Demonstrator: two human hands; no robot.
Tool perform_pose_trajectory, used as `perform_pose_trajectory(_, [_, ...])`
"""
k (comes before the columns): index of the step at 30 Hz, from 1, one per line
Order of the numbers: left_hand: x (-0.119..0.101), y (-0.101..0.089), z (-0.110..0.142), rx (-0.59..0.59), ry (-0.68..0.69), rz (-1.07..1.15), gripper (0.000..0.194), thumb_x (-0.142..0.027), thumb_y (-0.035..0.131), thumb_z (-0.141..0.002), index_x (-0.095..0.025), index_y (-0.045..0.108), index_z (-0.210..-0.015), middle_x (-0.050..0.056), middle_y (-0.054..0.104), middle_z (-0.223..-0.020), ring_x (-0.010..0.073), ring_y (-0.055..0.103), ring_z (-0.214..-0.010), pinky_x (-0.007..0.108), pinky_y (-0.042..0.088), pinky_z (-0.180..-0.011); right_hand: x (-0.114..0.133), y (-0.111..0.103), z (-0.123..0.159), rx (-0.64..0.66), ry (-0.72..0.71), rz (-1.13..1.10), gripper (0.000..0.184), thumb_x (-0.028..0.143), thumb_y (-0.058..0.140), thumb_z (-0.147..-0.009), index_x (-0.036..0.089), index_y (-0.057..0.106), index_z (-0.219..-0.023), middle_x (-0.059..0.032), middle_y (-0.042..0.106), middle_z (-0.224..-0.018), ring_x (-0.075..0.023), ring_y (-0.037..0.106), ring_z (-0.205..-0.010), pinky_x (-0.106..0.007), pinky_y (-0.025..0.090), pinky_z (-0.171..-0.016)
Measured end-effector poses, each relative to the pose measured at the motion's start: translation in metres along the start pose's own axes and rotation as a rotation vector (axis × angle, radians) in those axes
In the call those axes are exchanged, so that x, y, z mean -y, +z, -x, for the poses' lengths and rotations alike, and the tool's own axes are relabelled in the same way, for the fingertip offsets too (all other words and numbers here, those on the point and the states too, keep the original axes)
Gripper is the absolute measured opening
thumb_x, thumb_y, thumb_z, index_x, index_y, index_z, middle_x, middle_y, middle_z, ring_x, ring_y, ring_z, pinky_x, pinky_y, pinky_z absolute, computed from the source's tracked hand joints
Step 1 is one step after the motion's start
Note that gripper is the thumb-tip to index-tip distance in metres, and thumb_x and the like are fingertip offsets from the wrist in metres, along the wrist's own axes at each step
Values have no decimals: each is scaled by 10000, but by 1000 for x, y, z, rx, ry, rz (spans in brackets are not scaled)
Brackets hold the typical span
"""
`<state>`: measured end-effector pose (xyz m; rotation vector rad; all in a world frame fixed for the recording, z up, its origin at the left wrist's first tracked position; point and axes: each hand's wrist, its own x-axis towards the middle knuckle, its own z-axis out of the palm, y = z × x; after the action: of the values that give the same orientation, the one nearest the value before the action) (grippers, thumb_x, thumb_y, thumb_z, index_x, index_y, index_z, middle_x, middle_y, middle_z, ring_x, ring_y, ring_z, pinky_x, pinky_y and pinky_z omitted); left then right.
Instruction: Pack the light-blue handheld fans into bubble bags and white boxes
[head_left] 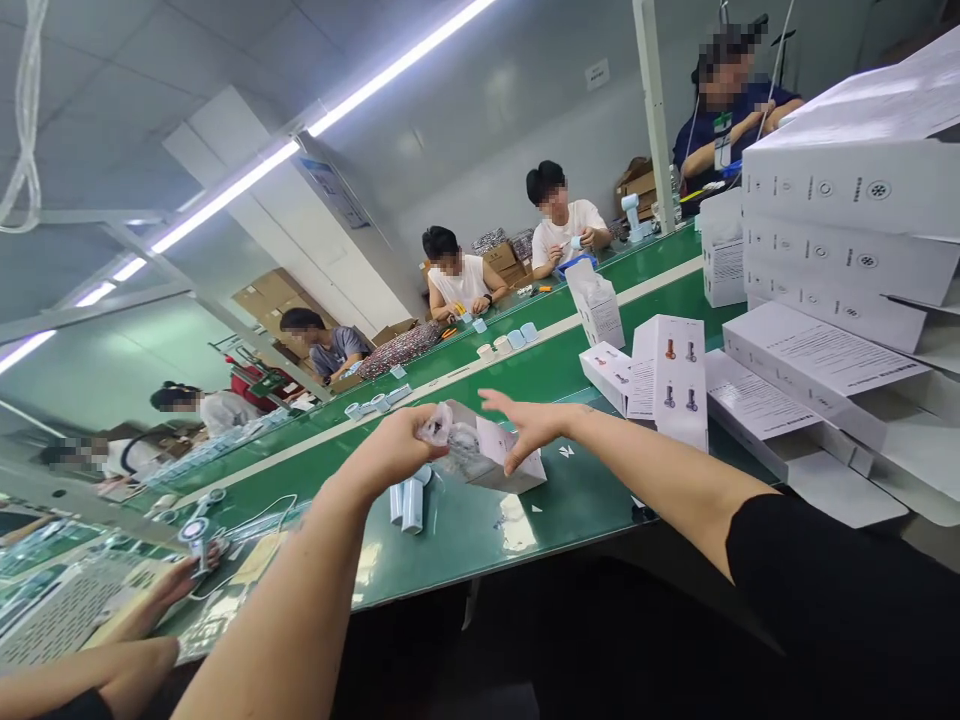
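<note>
My left hand (401, 445) is closed round a clear plastic bag with a pale item inside (450, 440), at the open end of a small white carton (499, 455). My right hand (529, 425) has its fingers spread and rests on the far side of that carton, steadying it on the green conveyor belt (465, 530). Two pale blue cylindrical pieces (407, 502) lie on the belt just below my left hand.
Stacks of white product boxes (847, 230) fill the right side; more cartons (667, 375) stand beyond my right hand. Several seated people work along the far side of the belt. Another person's hand (176, 585) holds a small device at lower left.
</note>
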<state>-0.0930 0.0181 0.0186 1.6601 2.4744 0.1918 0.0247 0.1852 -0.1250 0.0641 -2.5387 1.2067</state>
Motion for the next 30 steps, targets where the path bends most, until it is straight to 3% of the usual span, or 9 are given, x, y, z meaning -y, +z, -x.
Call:
perform_pose_trajectory(3, [-3,19,-5,-68,34,24,174,-241,583,-683,-207,618,-850,15,678,-860,202,608,-793,303,450,-758,-5,1,-4,134,92,-83,1191,442,823,-503,195,135,-1443,-153,456,-1294,-298,479,-1180,-402,404,-973])
perform_pose_trajectory(7, [-14,26,-17,-228,124,-154,288,-243,578,-728,-182,565,-1009,85,650,-970,237,594,-891,321,436,-779,-16,7,3,1,191,-112,1080,379,809,-536,149,192,-1392,-141,513,-1191,-291,527,-1095,-426,440,-920])
perform_pose_trajectory(10, [-17,18,-26,-338,61,-279,162,-175,500,-761,-188,566,-908,71,643,-864,229,595,-843,300,421,-737,-24,6,8,-18,196,-157,1149,416,805,-547,172,88,-1411,-141,489,-1214,-285,525,-1098,-439,432,-929])
perform_pose_trajectory(14, [-23,13,-32,-159,98,-360,87,-258,500,-792,-199,555,-824,55,631,-860,217,589,-838,280,414,-710,-26,3,8,-107,-1,-256,1132,448,749,-651,268,-67,-1415,-118,388,-1301,-233,467,-1178,-427,382,-993])
perform_pose_trajectory(18, [-37,24,-30,-141,2,-457,424,-572,484,-792,-184,533,-957,104,619,-954,264,598,-866,314,433,-676,-13,2,7,-340,-94,-101,952,399,753,-660,271,131,-1370,-122,322,-1307,-236,447,-1156,-450,397,-964])
perform_pose_trajectory(20, [-43,30,-31,-200,-66,-504,469,-572,445,-813,-190,497,-1081,117,612,-984,287,610,-865,334,440,-666,-2,-3,7,-295,-45,44,767,437,744,-653,234,333,-1268,-105,382,-1216,-250,461,-1107,-443,415,-937])
perform_pose_trajectory(23, [-45,36,-34,-243,-99,-505,365,-397,436,-834,-248,460,-1166,99,595,-1000,282,620,-849,338,442,-662,16,-19,1,-74,112,227,582,557,709,-640,205,522,-1063,-74,434,-1029,-251,510,-957,-404,461,-833])
perform_pose_trajectory(26, [-41,36,-37,-257,-66,-435,323,-270,452,-791,-255,488,-1112,84,600,-995,268,615,-886,326,438,-693,27,-35,-11,104,198,395,636,618,741,-534,187,563,-966,-68,437,-955,-240,522,-834,-356,465,-707])
perform_pose_trajectory(30, [-35,31,-33,-296,-79,-303,373,-296,502,-774,-227,458,-1138,65,651,-940,258,619,-867,309,432,-681,22,-41,-17,88,103,392,704,598,777,-469,189,518,-981,-53,471,-932,-230,513,-832,-313,437,-670])
